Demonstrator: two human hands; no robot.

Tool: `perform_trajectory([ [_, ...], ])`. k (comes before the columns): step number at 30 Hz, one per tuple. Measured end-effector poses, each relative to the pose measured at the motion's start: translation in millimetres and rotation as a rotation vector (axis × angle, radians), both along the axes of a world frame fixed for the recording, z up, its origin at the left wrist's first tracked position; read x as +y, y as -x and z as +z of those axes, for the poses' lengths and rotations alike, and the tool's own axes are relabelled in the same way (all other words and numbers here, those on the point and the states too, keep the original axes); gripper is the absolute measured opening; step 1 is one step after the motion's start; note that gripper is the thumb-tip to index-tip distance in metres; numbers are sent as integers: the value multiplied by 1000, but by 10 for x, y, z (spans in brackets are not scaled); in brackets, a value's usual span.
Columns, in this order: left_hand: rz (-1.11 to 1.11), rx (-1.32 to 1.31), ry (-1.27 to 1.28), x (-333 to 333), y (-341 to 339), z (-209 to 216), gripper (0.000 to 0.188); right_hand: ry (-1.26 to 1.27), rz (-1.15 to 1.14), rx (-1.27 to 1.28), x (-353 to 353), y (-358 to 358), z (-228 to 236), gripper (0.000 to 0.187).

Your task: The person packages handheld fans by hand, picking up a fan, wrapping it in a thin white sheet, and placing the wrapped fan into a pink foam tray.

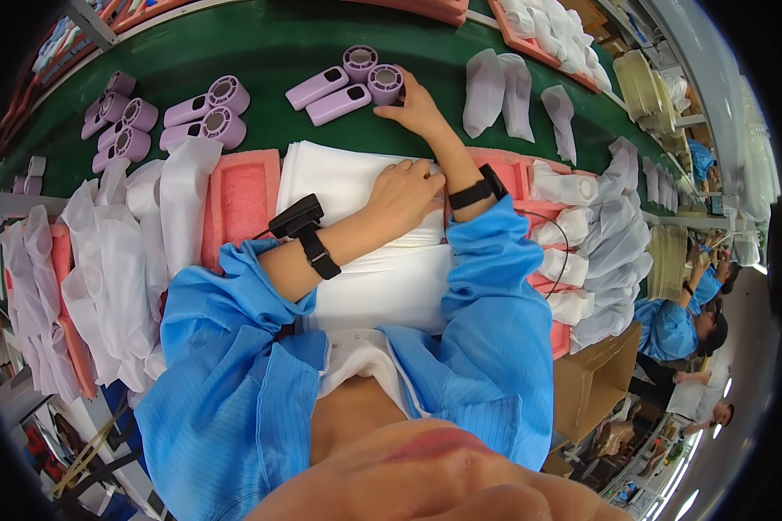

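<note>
My right hand [414, 108] reaches forward onto the green belt [278, 52] and touches a lilac hand-held fan [356, 95], its fingers at the round head. A second lilac fan [334, 76] lies just behind it. My left hand [401, 195] rests palm down on a stack of white foam bags [347, 187] in front of me, fingers curled over the top sheet. Both wrists carry black bands, and blue sleeves cover my forearms.
Several more lilac fans [204, 117] lie on the belt to the left. Pink foam trays [239, 195] flank the stack. White bagged items [613, 234] pile up on the right, loose white bags [113, 260] on the left. Other workers in blue [673, 326] sit at the far right.
</note>
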State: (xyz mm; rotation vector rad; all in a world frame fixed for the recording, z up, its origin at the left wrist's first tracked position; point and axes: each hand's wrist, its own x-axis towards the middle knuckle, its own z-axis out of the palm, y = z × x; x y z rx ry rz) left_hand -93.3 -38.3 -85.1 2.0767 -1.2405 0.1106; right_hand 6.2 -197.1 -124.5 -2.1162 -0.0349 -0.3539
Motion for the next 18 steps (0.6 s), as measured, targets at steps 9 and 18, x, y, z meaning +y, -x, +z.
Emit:
perform_trajectory([
  [9, -99, 430, 54, 63, -195, 174, 9, 262, -148, -49, 158, 419, 1018, 62],
  [18, -55, 717, 393, 422, -777, 590, 11, 97, -416, -425, -100, 1291, 2015, 54],
])
